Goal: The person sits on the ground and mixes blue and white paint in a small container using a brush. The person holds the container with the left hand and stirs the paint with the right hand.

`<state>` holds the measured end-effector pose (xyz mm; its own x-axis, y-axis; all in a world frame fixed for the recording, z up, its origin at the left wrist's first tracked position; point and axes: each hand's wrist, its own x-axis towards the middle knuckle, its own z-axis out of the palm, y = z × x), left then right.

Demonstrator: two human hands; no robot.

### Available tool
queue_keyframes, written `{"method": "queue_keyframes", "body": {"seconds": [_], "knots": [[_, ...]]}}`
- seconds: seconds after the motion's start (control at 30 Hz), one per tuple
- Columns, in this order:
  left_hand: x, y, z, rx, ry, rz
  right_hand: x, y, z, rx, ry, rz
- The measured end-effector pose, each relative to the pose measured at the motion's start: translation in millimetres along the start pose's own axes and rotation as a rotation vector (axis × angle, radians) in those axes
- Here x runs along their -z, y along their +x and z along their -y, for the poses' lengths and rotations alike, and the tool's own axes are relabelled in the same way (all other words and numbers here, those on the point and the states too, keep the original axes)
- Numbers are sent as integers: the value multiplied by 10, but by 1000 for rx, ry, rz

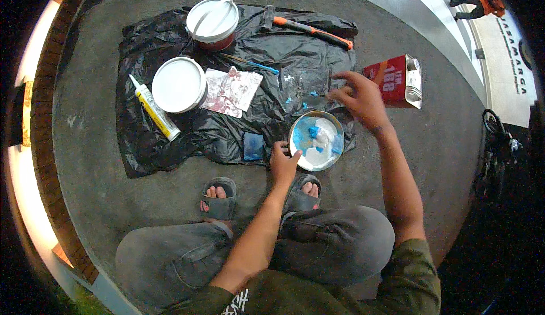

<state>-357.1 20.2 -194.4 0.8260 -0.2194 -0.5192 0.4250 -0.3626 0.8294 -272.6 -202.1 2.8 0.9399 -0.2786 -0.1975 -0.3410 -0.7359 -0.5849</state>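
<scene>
A round shallow dish (315, 161) with white and bright blue paste in it stands in front of me at the black plastic sheet's near right edge. My left hand (284, 160) grips its left rim, thumb on the edge and fingers at the side. Beyond the dish, my right hand (359, 100) hovers over the sheet with bent fingers blurred by motion; whether they hold anything is unclear. By its fingertips lies a clear flat square (298, 88) dotted with blue bits. A red rectangular can (392, 82) stands just right of that hand.
On the black plastic sheet (267, 102) are two white-lidded tubs (179, 85), a yellow-and-white sealant cartridge (156, 113), stained paper (233, 90), a thin blue-tipped stick (250, 63), a hammer (306, 28) and a dark blue square (253, 146). A person (482, 2) is at the far right.
</scene>
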Motion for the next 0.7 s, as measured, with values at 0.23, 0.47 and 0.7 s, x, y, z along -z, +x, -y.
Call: {"method": "queue_keyframes", "body": {"seconds": [0.23,0.47,0.7], "knots": [[-31,124,163,-165,186,-83,-92,-1530,-764,-523,756,-307],[-121,108,90,-18,-66,-114,-888,-2440,-1020,-660,1247,-326],[-62,265,96,-39,120,-61,-961,-2540,-1157,-726,1325,-245]]}}
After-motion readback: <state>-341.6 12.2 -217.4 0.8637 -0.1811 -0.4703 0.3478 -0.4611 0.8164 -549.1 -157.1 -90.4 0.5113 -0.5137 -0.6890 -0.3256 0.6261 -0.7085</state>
